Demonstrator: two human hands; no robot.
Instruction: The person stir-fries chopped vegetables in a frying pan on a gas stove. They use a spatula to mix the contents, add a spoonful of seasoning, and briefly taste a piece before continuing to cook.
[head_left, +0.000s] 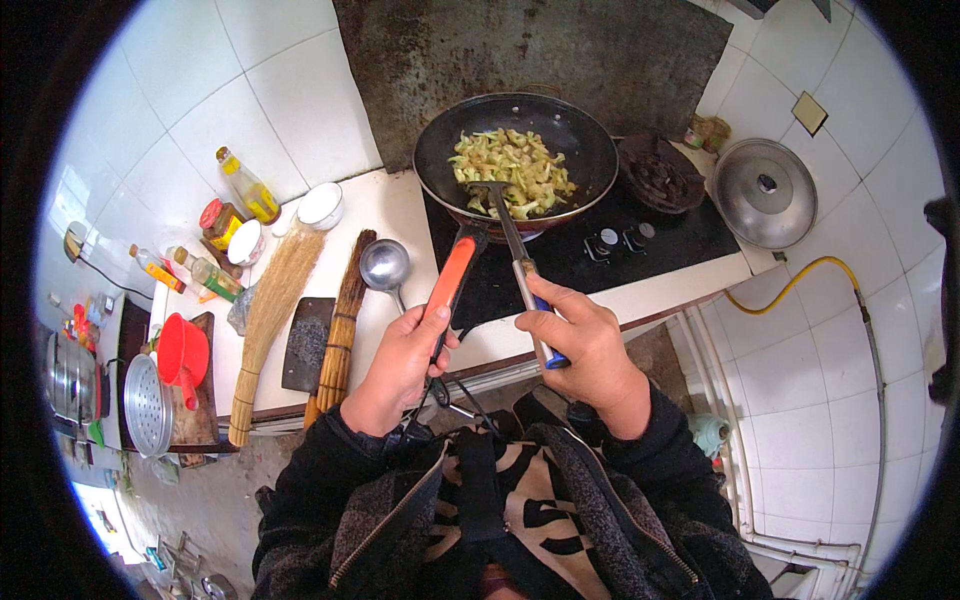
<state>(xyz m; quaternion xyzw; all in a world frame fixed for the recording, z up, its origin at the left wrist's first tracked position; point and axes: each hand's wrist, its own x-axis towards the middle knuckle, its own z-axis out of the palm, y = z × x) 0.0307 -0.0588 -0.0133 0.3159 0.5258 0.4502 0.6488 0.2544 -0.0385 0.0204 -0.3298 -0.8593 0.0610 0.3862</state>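
Observation:
My left hand (406, 361) grips the orange and black handle (454, 274) of a dark wok (591, 142), which stands on the black gas cooktop (660, 259). Inside the wok lies a heap of chopped pale-green cauliflower (517, 161). My right hand (592, 345) is closed around the blue and steel handle of a spatula (510, 225). The spatula's blade rests at the near side of the cauliflower, its edge partly hidden among the pieces.
Left of the cooktop lie a steel ladle (385, 265), a dark whisk brush (346, 322), a straw brush (274, 315) and a cleaver (307, 341). Bottles, white bowls (321, 206) and a red dipper (182, 351) stand farther left. A steel lid (765, 193) leans at right, above a yellow hose (795, 277).

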